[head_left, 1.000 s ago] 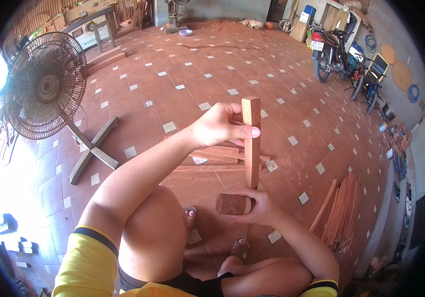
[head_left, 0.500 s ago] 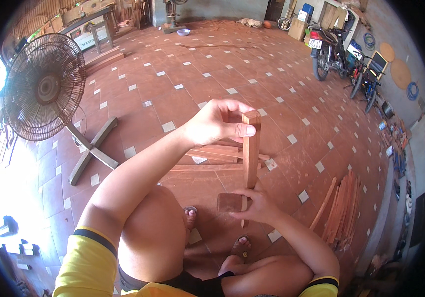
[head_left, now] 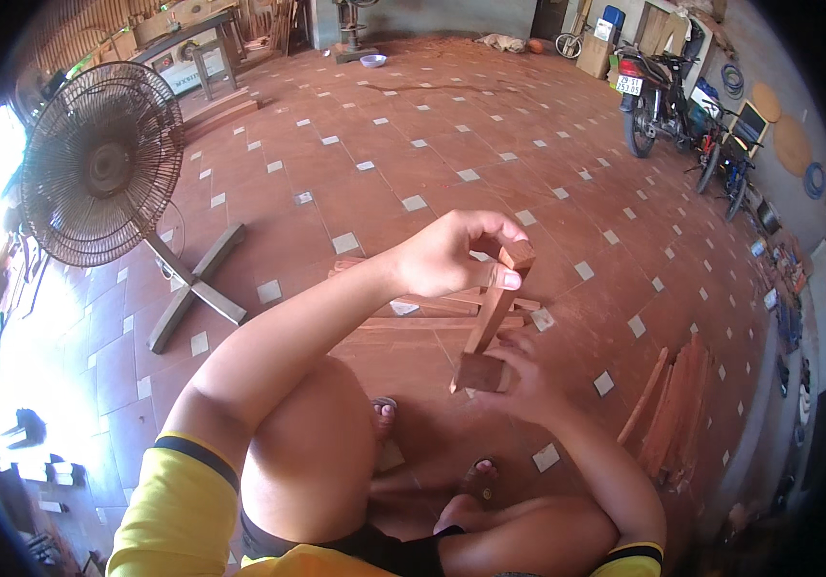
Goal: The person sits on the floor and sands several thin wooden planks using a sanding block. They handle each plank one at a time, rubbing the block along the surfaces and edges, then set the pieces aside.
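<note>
My left hand [head_left: 446, 255] pinches the top end of a reddish-brown wooden bar [head_left: 491, 315] between thumb and fingers. The bar slants down toward me. At its lower end a darker square wooden block [head_left: 480, 372] shows its flat end; whether block and bar are joined I cannot make out. My right hand [head_left: 526, 383] is closed around the block from the right, its thumb partly hidden. Behind the bar, several sawn wooden strips [head_left: 413, 324] lie on the tiled floor, partly covered by my left arm.
A standing fan [head_left: 105, 163] with a crossed wooden base [head_left: 196, 287] is at left. More wooden strips [head_left: 674, 409] lie in a pile at right. A motorbike [head_left: 658, 101] and a bicycle [head_left: 721, 159] stand by the far right wall. A pale bowl [head_left: 372, 61] sits far back.
The bar has gone from upright to slanted, its top shifted right and its lower end turned, so the block now faces me. The view has shifted slightly left.
</note>
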A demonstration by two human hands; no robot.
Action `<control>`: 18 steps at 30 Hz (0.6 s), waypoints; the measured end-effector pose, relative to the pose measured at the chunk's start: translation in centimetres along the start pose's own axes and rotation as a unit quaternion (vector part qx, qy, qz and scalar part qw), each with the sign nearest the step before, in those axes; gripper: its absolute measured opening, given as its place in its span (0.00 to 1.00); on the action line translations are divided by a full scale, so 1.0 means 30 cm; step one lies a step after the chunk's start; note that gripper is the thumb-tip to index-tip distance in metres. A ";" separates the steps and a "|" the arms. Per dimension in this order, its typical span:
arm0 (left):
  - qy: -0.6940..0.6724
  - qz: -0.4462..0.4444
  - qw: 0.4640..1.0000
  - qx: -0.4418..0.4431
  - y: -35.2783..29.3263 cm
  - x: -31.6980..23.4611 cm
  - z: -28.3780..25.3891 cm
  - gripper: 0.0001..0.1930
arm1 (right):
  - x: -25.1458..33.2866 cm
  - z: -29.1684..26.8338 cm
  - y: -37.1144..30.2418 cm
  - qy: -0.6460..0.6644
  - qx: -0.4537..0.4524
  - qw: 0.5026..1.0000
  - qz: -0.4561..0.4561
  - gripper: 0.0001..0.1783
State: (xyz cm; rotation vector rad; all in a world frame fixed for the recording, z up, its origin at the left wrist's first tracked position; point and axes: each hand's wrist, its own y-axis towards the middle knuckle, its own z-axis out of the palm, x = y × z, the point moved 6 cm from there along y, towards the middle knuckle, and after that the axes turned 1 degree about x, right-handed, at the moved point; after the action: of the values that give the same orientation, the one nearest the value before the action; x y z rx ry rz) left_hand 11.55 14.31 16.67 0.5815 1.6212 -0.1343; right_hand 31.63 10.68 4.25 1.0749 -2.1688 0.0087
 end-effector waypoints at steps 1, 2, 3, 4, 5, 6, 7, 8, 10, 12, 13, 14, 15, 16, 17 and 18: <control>0.005 -0.003 1.000 0.001 -0.001 0.012 -0.006 0.22 | -0.011 -0.015 -0.001 0.061 -0.014 0.997 0.033 0.35; 0.009 -0.007 1.000 0.002 -0.002 0.023 -0.009 0.22 | -0.022 -0.029 -0.002 0.122 -0.028 0.990 0.067 0.35; 0.048 -0.009 0.999 -0.006 0.001 0.022 -0.003 0.22 | -0.028 -0.079 -0.011 0.104 -0.080 0.989 0.073 0.35; 0.055 -0.030 0.998 0.001 -0.001 0.036 0.000 0.22 | -0.032 -0.129 -0.007 0.087 -0.130 0.985 0.076 0.34; 0.062 -0.050 0.997 0.010 0.000 0.048 0.001 0.22 | -0.032 -0.178 -0.002 0.069 -0.181 0.978 0.080 0.34; 0.062 -0.067 0.996 0.021 0.007 0.072 0.016 0.21 | -0.027 -0.219 -0.001 0.076 -0.197 0.975 0.072 0.34; -0.025 -0.054 0.998 0.017 0.017 0.091 0.027 0.20 | -0.027 -0.257 0.011 0.084 -0.213 0.971 0.062 0.33; -0.047 -0.052 0.997 0.013 0.026 0.107 0.041 0.19 | -0.024 -0.295 0.018 0.092 -0.230 0.968 0.051 0.33; -0.080 -0.048 0.996 0.000 0.038 0.106 0.058 0.18 | 0.064 -0.356 0.058 0.109 -0.271 0.956 -0.026 0.35; -0.071 -0.048 0.996 0.027 0.046 0.126 0.088 0.14 | 0.120 -0.378 0.097 0.119 -0.281 0.950 -0.064 0.36; -0.060 -0.036 0.996 0.049 0.054 0.124 0.111 0.14 | 0.139 -0.395 0.111 0.115 -0.274 0.952 -0.066 0.36; -0.049 -0.024 0.996 0.069 0.061 0.120 0.132 0.14 | 0.159 -0.405 0.121 0.113 -0.266 0.955 -0.067 0.37; 0.000 -0.045 0.995 0.085 0.069 0.119 0.155 0.15 | 0.155 -0.408 0.122 0.169 -0.265 0.949 -0.032 0.36; 0.050 -0.065 0.992 0.100 0.072 0.103 0.176 0.15 | 0.159 -0.413 0.111 0.125 -0.262 0.956 -0.045 0.36; 0.059 -0.055 0.991 0.104 0.076 0.103 0.194 0.16 | 0.160 -0.413 0.101 0.082 -0.257 0.961 -0.058 0.35; 0.073 -0.046 0.991 0.104 0.075 0.096 0.203 0.17 | 0.170 -0.410 0.101 0.042 -0.251 0.964 -0.075 0.35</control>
State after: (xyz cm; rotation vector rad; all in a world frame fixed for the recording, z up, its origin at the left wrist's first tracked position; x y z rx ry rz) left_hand 17.94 14.54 13.57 0.6904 1.7885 -0.3393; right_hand 34.67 12.79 17.39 0.9148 -1.8625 -0.5284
